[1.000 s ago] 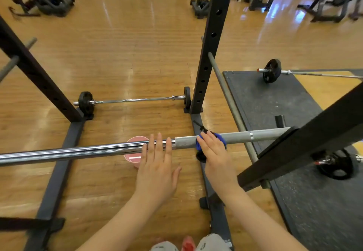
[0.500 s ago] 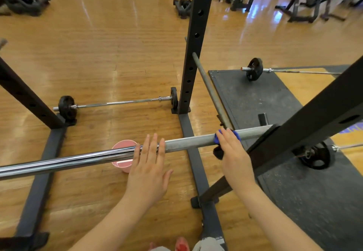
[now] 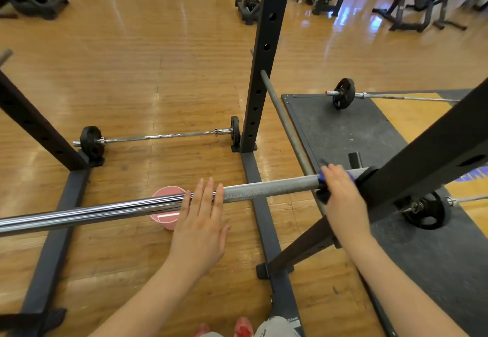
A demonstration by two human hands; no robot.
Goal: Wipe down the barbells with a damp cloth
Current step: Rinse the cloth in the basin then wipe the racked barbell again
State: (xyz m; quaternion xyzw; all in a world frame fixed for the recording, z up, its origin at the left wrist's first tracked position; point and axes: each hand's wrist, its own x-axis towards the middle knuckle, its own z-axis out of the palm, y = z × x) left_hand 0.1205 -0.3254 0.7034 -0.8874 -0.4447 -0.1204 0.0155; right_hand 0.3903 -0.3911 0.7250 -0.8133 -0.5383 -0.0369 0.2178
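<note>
A barbell lies across the rack in front of me, its chrome shaft running left and its grey knurled sleeve running right. My right hand grips a blue cloth wrapped round the sleeve, close to the slanted black rack beam. Most of the cloth is hidden under my fingers. My left hand rests flat on the shaft with straight fingers, where chrome meets the grey sleeve.
A pink bucket stands on the wooden floor under the bar. A second barbell lies on the floor behind, a third on the black mat. A black rack upright rises ahead; a grey safety rod slants down.
My right hand has slid the blue cloth rightward along the sleeve, up to the slanted beam. My left hand stays flat on the shaft. My view has shifted slightly.
</note>
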